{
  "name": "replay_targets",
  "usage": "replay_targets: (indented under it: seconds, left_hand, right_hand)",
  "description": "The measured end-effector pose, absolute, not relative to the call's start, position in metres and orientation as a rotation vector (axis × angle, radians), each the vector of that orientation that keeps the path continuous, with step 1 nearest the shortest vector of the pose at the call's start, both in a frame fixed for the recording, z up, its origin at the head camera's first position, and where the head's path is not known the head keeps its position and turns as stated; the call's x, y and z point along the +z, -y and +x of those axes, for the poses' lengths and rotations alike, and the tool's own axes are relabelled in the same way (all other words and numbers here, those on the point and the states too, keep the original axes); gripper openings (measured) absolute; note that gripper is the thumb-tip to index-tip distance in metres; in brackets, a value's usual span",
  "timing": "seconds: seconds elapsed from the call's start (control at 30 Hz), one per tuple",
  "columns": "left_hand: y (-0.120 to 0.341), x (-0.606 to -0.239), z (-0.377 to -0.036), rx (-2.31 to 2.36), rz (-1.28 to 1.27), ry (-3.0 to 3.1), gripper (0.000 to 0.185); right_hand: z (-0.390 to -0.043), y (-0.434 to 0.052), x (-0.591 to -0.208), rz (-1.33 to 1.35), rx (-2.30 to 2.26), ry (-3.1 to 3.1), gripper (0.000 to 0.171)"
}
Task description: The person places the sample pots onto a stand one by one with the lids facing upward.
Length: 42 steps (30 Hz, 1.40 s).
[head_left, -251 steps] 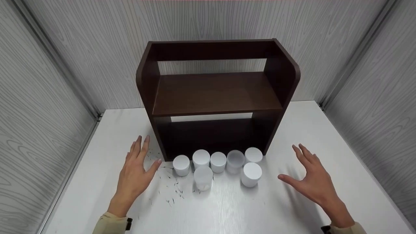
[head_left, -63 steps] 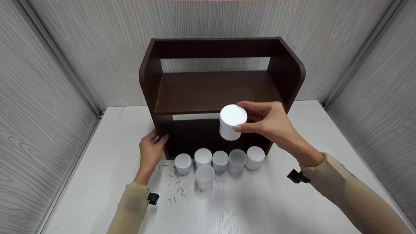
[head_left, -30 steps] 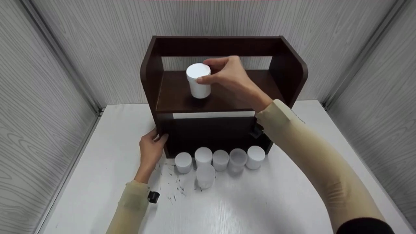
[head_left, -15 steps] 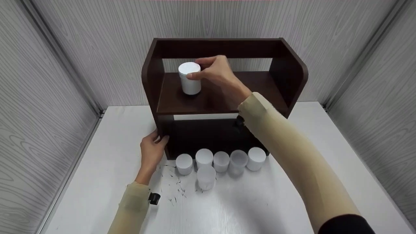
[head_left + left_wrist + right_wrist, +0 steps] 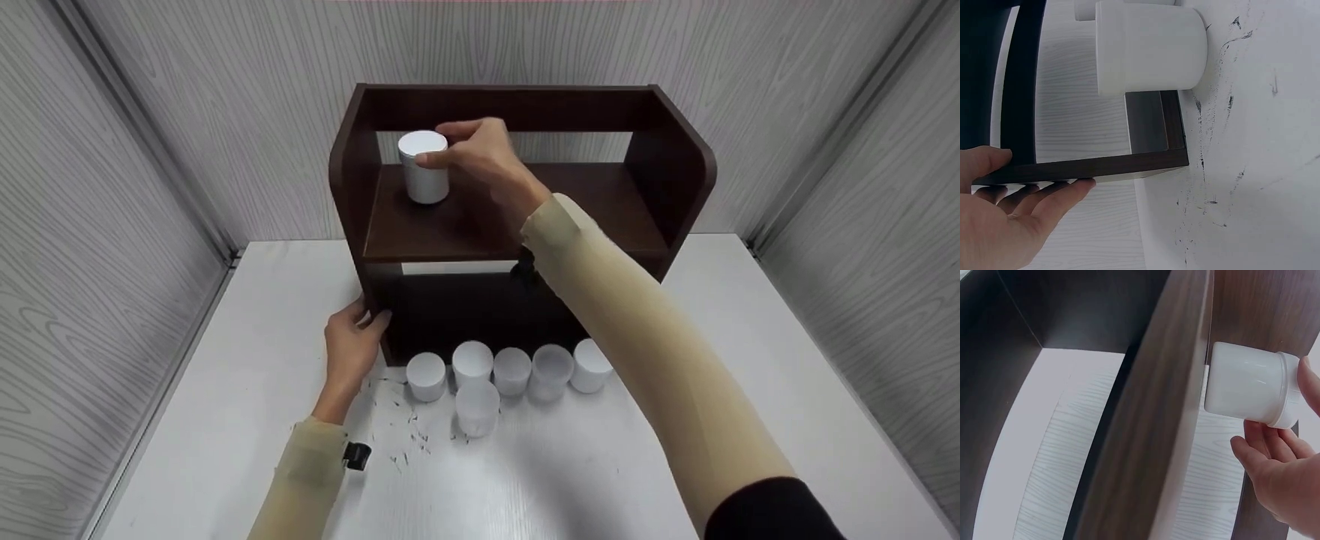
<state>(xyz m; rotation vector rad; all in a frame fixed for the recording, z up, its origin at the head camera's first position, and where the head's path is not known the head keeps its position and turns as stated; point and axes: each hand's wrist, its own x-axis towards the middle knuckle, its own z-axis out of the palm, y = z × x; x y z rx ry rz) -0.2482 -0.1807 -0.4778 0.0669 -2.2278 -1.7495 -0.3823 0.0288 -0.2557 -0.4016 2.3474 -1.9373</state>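
Note:
My right hand [image 5: 484, 154] holds a white lidded jar [image 5: 426, 178] by its lid, thumb on the near side and fingers behind. The jar is upright at the left part of the brown shelf unit's upper board [image 5: 480, 236]. In the right wrist view the jar [image 5: 1247, 379] shows its smooth side, its base close to the board's front edge [image 5: 1145, 410]. My left hand [image 5: 351, 349] grips the unit's left side panel [image 5: 356, 187] low down. The left wrist view has that hand [image 5: 1010, 219] with its thumb inside the panel [image 5: 1112, 165] and fingers outside.
Several white and frosted jars stand along the unit's front foot, among them a white one [image 5: 426, 377] at the left. A frosted jar [image 5: 477, 409] stands forward of the row. Dark scuffs [image 5: 412, 431] mark the white table [image 5: 225, 360]. Grey wood-grain walls [image 5: 112, 187] surround it.
The right hand has lifted a jar from the front of the group and carried it up over the upper board, then leftward and back. The left hand has moved onto the side panel and stayed there.

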Motion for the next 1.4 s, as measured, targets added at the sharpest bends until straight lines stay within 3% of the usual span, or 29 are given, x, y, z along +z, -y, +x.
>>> replay_targets:
  seconds: [0.9, 1.4]
  left_hand:
    - [0.175, -0.48, -0.249, -1.756, 0.086, 2.228, 0.05]
    - [0.176, -0.482, -0.254, -1.76, 0.051, 2.238, 0.051]
  right_hand:
    - [-0.393, -0.011, -0.265, -0.329, -1.952, -2.311, 0.066]
    - [-0.381, -0.02, -0.262, -0.53, -1.882, -2.465, 0.074]
